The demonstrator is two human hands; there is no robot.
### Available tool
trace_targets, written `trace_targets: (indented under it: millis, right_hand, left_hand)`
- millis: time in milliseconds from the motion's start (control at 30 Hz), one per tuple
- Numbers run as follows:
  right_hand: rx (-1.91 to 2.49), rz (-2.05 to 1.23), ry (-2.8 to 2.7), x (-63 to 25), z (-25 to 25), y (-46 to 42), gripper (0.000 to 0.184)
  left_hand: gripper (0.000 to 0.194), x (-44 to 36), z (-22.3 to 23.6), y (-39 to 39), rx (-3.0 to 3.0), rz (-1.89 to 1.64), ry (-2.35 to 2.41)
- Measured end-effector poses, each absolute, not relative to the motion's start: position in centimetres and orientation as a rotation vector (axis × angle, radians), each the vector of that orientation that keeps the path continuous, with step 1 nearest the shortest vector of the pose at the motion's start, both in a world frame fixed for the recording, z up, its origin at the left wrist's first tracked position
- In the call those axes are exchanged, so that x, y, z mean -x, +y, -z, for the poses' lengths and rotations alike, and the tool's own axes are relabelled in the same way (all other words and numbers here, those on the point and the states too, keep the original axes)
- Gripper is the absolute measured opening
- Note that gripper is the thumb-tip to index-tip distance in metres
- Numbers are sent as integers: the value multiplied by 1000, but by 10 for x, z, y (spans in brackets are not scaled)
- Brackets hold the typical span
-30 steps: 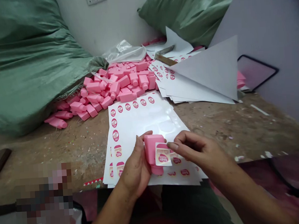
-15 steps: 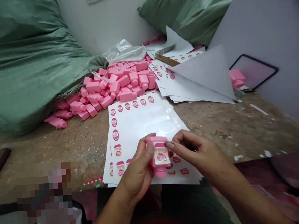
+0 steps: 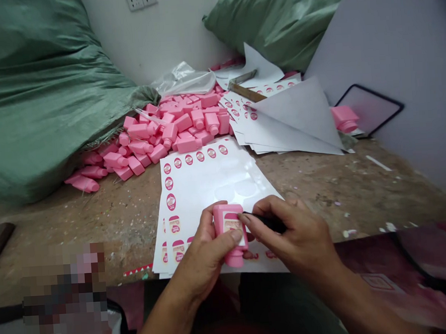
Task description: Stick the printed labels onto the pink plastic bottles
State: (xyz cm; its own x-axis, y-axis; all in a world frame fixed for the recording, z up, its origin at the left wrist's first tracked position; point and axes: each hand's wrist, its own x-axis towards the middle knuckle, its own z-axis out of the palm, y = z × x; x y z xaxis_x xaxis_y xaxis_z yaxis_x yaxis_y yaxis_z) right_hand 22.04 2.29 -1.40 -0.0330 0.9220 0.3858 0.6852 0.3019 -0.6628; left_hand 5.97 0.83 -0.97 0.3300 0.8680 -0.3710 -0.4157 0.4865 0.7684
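My left hand [image 3: 201,251] grips a pink plastic bottle [image 3: 229,234] upright, its cap end pointing down. A printed paper label [image 3: 232,227] lies on the bottle's upward face, partly covered by my left thumb. My right hand [image 3: 291,236] pinches a slim black object [image 3: 269,222] whose tip meets the label's edge; most of it is hidden by my fingers, so I cannot tell what it is. Beneath both hands lies a stack of white label sheets [image 3: 209,188] with pink oval labels along its margins and bare round patches.
A heap of pink bottles [image 3: 171,130] lies on the worn wooden bench [image 3: 97,215], against green woven sacks [image 3: 33,98]. Loose white sheets [image 3: 299,117] and a wooden-handled tool [image 3: 246,91] lie behind. A black-framed panel [image 3: 370,108] stands at right.
The black object now shows in my right hand, its tip at the label. My left thumb has moved over the label's lower edge, and the bottle has shifted slightly left.
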Motion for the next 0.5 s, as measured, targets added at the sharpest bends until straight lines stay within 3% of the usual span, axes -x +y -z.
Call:
trace_targets:
  millis: [100, 300, 500]
  right_hand:
    - [1384, -249, -1824, -220, 14, 21, 24]
    - [1380, -635, -1759, -221, 11, 18, 23]
    - [1388, -545, -1758, -231, 11, 12, 21]
  left_hand:
    - [37, -59, 8, 7, -601, -908, 844]
    - [46, -64, 9, 3, -530, -980, 841]
    - [49, -65, 8, 0, -488, -976, 819]
